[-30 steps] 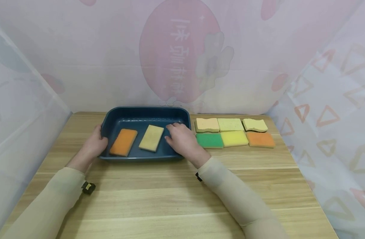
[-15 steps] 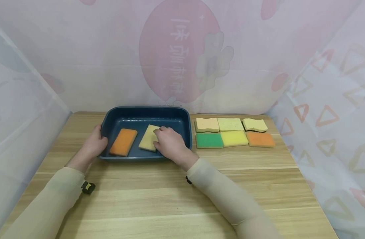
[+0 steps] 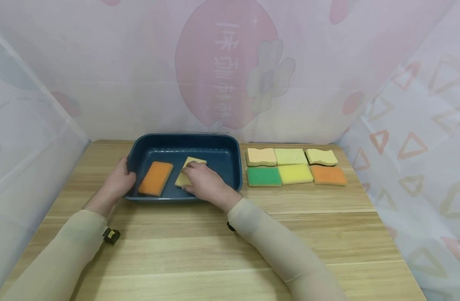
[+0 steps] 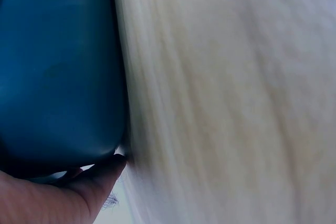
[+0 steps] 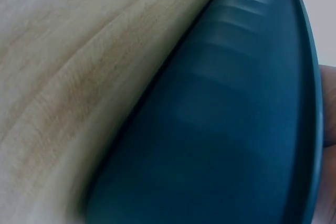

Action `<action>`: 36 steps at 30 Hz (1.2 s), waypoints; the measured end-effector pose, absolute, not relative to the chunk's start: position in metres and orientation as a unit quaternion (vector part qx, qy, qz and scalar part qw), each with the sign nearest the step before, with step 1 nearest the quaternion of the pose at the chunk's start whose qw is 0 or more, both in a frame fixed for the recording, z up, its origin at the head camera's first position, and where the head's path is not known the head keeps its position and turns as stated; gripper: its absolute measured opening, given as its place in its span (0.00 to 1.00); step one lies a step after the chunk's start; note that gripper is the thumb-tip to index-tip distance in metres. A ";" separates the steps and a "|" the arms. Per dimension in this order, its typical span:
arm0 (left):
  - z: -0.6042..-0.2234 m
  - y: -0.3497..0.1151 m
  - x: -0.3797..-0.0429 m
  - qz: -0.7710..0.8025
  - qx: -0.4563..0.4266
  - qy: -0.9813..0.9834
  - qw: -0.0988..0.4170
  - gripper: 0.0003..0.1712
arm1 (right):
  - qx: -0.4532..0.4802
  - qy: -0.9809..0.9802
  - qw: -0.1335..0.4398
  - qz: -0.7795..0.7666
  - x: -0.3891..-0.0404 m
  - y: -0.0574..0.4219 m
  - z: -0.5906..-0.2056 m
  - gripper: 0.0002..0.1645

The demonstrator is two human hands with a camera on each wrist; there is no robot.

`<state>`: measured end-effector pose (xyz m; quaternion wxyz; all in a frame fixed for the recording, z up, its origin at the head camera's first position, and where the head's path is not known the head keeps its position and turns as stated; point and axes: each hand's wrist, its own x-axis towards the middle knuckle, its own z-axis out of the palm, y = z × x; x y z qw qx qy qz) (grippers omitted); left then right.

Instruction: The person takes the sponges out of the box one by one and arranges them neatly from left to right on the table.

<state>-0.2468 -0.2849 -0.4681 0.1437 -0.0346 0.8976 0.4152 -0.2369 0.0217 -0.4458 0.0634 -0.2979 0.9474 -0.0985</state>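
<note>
A dark blue plastic bin (image 3: 222, 149) stands at the back left of the table with two sponges inside. My left hand (image 3: 118, 177) holds the bin's left end from outside; in the left wrist view its thumb (image 4: 102, 182) lies along the bin's lower edge. An orange sponge (image 3: 156, 179) lies at the left of the bin floor. My right hand (image 3: 205, 182) reaches over the front right wall, with curled fingers across a pale yellow sponge (image 3: 182, 177) and the thumb at its near end. Part of that sponge is hidden under the hand.
Right of the bin lie two rows of sponges: peach (image 3: 261, 156), pale green (image 3: 290, 156) and wavy pale yellow (image 3: 322, 157) behind, green (image 3: 264, 177), bright yellow (image 3: 295, 174) and orange (image 3: 328, 175) in front. A printed cloth (image 3: 139, 83) hangs behind the table.
My right hand has moved left from the bin's right side onto the pale yellow sponge, its fingers spreading over it. The left hand, bin and other sponges stay where they were.
</note>
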 end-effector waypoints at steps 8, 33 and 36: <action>-0.467 -0.285 -0.247 0.416 -0.030 0.898 0.141 0.47 | -0.310 0.944 0.075 -0.085 -0.241 0.021 -0.450 0.37; -0.467 -0.285 -0.245 0.410 -0.020 0.905 0.115 0.47 | -0.289 0.953 0.057 -0.064 -0.248 0.020 -0.448 0.29; -0.467 -0.286 -0.245 0.410 -0.022 0.904 0.117 0.47 | -0.291 0.952 0.056 -0.072 -0.248 0.022 -0.447 0.28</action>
